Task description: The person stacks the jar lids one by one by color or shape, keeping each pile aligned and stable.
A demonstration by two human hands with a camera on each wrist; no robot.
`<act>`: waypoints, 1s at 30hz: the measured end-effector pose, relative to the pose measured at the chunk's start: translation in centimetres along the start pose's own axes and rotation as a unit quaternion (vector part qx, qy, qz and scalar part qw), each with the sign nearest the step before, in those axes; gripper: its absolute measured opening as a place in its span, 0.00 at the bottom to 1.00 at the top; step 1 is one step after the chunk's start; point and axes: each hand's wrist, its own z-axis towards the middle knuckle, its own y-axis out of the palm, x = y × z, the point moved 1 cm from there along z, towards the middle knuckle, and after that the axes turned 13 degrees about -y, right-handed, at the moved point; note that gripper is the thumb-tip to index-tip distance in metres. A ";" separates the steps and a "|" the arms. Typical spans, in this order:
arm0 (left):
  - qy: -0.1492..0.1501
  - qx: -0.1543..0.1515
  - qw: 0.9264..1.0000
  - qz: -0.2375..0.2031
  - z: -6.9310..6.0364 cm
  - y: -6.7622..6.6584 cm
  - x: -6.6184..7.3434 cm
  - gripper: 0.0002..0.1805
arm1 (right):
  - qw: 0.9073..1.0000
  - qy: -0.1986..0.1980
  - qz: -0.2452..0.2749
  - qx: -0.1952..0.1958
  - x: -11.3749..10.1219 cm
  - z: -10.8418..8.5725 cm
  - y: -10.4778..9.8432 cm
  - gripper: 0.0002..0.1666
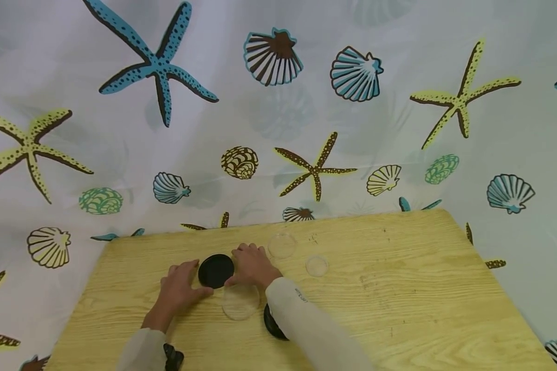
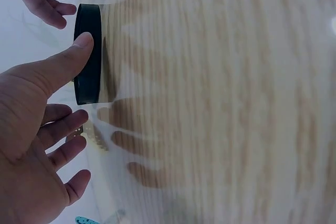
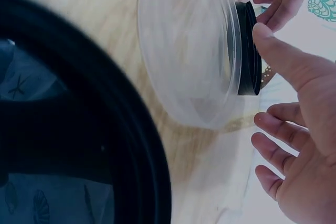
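Observation:
A black round lid (image 1: 216,271) lies on the wooden table between my two hands. My left hand (image 1: 180,289) is at its left side, thumb and fingers spread; in the left wrist view the thumb overlaps the lid's edge (image 2: 88,77), but contact is unclear. My right hand (image 1: 252,265) is at the lid's right side with its fingers loosely bent. In the right wrist view its thumb tip is close to the black lid (image 3: 250,51). A clear round piece (image 1: 240,303), like a shallow container, sits just in front of the lid.
Two smaller clear round pieces, one farther back (image 1: 282,245) and one to the right (image 1: 317,266), lie on the table (image 1: 422,288). A second black round piece (image 1: 274,324) is partly hidden under the right sleeve. A shell-patterned curtain (image 1: 278,113) hangs behind the table.

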 end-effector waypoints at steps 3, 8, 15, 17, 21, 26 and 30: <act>0.010 0.007 1.000 0.000 -0.2 0.0 0.1 0.46 | 1.000 -0.001 -0.007 -0.002 -0.1 0.1 0.1 0.46; 0.012 0.015 1.000 -0.004 -0.1 0.3 0.0 0.45 | 1.000 -0.002 -0.009 -0.004 -0.3 0.4 0.5 0.43; 0.019 0.019 1.000 0.001 -0.2 0.5 0.4 0.43 | 1.000 -0.006 0.014 -0.001 -0.7 0.2 0.6 0.44; 0.019 0.018 1.000 -0.001 -0.3 0.5 0.5 0.42 | 1.000 -0.005 0.019 -0.002 -0.8 0.2 0.7 0.44; 0.018 0.020 1.000 -0.001 -0.4 0.6 0.6 0.40 | 0.999 -0.001 0.034 0.003 -0.8 0.1 1.0 0.41; 0.023 0.025 0.999 0.003 -0.5 0.6 0.6 0.39 | 0.999 0.005 0.037 0.012 -0.9 0.3 1.2 0.38; 0.027 0.031 0.999 0.003 -0.3 0.6 0.5 0.39 | 0.999 0.012 0.029 0.017 -1.0 0.6 1.2 0.37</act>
